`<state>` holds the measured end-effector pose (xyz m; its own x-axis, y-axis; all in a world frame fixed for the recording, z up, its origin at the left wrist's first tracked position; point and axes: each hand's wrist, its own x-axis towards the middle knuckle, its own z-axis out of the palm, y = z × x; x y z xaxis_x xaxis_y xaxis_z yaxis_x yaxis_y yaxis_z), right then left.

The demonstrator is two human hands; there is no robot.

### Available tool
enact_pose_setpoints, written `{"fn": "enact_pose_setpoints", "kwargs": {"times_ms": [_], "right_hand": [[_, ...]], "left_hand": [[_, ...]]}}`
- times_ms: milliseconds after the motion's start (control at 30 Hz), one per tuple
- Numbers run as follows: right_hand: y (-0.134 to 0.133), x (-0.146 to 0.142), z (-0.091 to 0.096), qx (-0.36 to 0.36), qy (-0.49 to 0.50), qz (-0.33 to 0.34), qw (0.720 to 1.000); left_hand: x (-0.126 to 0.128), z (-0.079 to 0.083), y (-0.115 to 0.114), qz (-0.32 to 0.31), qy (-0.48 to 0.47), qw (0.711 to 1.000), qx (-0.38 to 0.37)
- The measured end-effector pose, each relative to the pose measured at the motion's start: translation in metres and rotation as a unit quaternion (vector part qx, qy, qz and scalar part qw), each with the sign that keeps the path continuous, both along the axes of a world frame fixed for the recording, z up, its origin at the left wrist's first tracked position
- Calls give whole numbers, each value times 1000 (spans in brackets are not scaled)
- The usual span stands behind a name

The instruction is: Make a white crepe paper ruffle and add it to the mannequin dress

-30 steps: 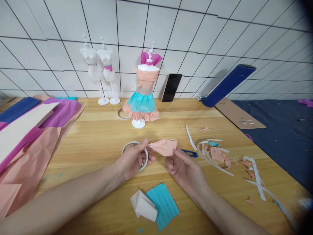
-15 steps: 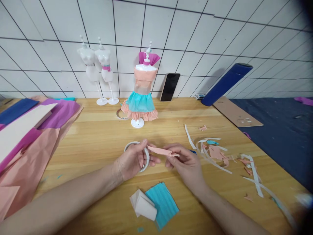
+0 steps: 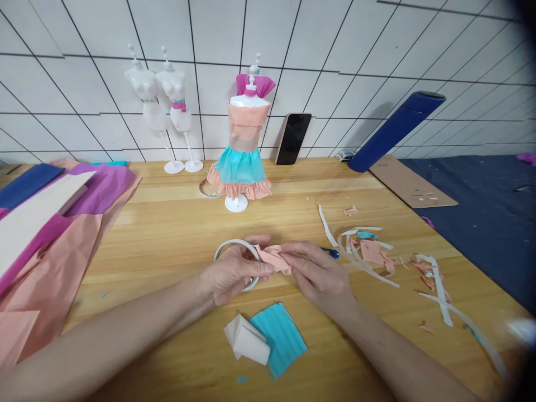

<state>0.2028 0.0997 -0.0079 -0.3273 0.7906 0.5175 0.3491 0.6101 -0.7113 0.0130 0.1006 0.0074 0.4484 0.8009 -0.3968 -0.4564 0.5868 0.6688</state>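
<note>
Between my two hands is a crumpled strip of peach crepe paper (image 3: 274, 258). My left hand (image 3: 237, 271) pinches its left end, with a roll of white tape (image 3: 235, 243) hooked around the fingers. My right hand (image 3: 320, 276) grips the strip's right end between thumb and fingertips. Below the hands lie a folded turquoise paper piece (image 3: 282, 340) and a folded pale paper piece (image 3: 249, 341), overlapping. Farther back stands a small white dress form (image 3: 237, 204) wearing a peach and turquoise ruffled paper dress (image 3: 240, 166) with a magenta collar (image 3: 262, 85).
Two white mini mannequins (image 3: 153, 114) stand by the tiled wall, near a leaning phone (image 3: 293, 139) and a blue cylinder (image 3: 397, 131). Paper scraps and tape strips (image 3: 372, 251) litter the right side. Coloured paper sheets (image 3: 75, 240) cover the left. A blue-handled tool (image 3: 330, 253) lies behind my right hand.
The peach strip, earlier stretched long and narrow, is now bunched and wider. My hands have drawn closer, and my left thumb has come down onto the strip. The view has tilted slightly.
</note>
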Motion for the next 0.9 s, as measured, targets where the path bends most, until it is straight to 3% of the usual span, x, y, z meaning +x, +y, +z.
{"fn": "enact_pose_setpoints", "kwargs": {"times_ms": [100,167,300,433,767,900], "right_hand": [[-1,0,3,4,18,1,1000],[-1,0,5,-48,66,0,997],[2,-2,6,-197,220,-27,955],[5,-4,4,-233,291,-34,927],[-5,-17,2,-258,290,-54,920],[-9,-21,8,-325,272,-11,906]], "left_hand": [[0,-1,2,-7,11,1000,-10],[-1,-2,3,-27,19,999,-5],[-4,-4,7,-65,37,997,1],[-7,-4,7,-76,24,996,32],[-6,-1,0,-77,64,994,47],[-6,-5,4,-70,40,994,76]]}}
